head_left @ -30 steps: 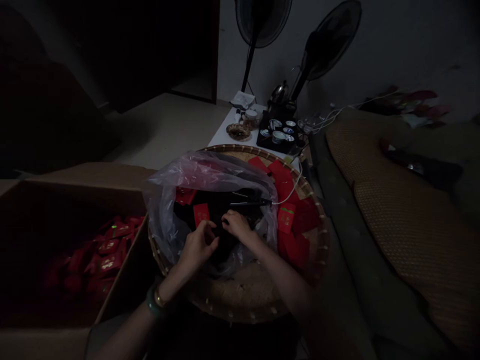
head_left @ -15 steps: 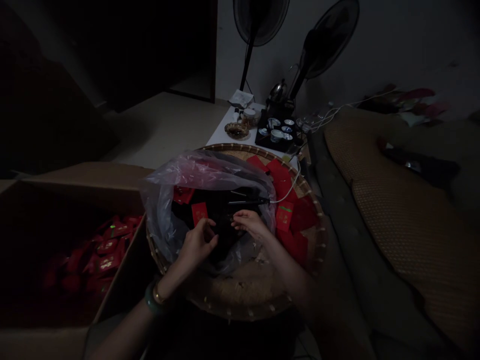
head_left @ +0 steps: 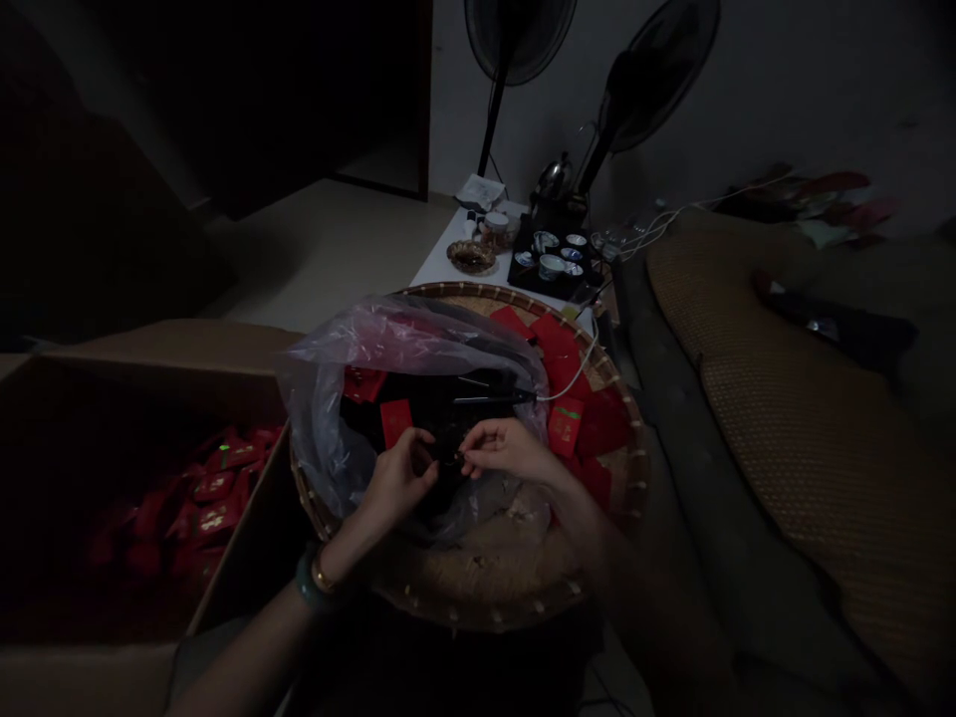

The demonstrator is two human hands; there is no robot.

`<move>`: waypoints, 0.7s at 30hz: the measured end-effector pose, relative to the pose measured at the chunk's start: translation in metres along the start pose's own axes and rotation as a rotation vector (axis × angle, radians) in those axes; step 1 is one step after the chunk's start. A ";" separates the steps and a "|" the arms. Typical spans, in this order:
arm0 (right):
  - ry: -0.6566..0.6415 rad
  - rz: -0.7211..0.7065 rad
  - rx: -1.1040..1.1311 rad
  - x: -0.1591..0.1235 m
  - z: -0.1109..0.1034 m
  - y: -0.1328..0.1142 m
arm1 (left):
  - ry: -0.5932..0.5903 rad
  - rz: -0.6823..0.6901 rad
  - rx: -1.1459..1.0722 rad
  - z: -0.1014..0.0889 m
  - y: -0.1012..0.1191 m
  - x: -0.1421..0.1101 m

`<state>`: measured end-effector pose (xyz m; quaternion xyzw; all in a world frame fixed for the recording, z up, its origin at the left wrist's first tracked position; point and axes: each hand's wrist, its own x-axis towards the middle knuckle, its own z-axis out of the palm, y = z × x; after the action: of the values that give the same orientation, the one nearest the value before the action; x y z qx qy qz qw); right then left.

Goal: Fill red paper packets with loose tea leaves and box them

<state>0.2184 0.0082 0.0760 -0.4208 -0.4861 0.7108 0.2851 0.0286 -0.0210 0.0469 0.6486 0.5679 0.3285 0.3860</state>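
Observation:
My left hand [head_left: 399, 478] is over the open plastic bag [head_left: 318, 398], thumb and fingers curved with a gap between them. A red packet [head_left: 395, 422] lies just beyond its fingertips. Facing it, my right hand [head_left: 512, 453] is closed in a pinch; a tiny dark bit seems to show at the fingertips, too small to name. Inside the bag is a dark mass, hard to make out in the low light. A black tong-like tool [head_left: 493, 398] with a white cord rests across it. The bag sits in a round woven bamboo tray [head_left: 478, 588].
Red packets [head_left: 566, 426] lie along the tray's right side. A cardboard box [head_left: 164, 344] with many red packets [head_left: 216, 518] stands at left. Behind the tray, a white table holds a tea tray with cups [head_left: 551, 266] and a woven bowl [head_left: 470, 256]. A woven mat [head_left: 792, 428] covers the seat at right.
My right hand has turned and its fingers have curled into a tighter pinch, with the wrist a little higher. My left hand has barely shifted, staying beside the red packet.

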 end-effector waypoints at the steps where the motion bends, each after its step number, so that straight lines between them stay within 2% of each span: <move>1: 0.008 0.009 -0.051 0.001 0.004 0.002 | -0.004 -0.002 -0.001 0.000 0.001 0.000; 6: 0.077 0.031 -0.374 0.003 0.015 0.012 | -0.022 0.005 -0.001 -0.001 0.002 -0.002; 10: 0.105 -0.055 -0.635 -0.002 0.017 0.007 | -0.009 0.014 0.014 0.001 0.002 -0.003; 14: 0.066 -0.098 -0.775 -0.007 0.018 0.000 | -0.026 0.022 0.028 0.002 0.004 -0.004; 21: 0.103 -0.227 -1.058 -0.015 0.026 -0.009 | -0.013 0.114 0.090 -0.003 0.010 -0.007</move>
<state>0.2027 -0.0127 0.0936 -0.4861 -0.8054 0.3120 0.1328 0.0301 -0.0283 0.0566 0.6987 0.5416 0.3199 0.3409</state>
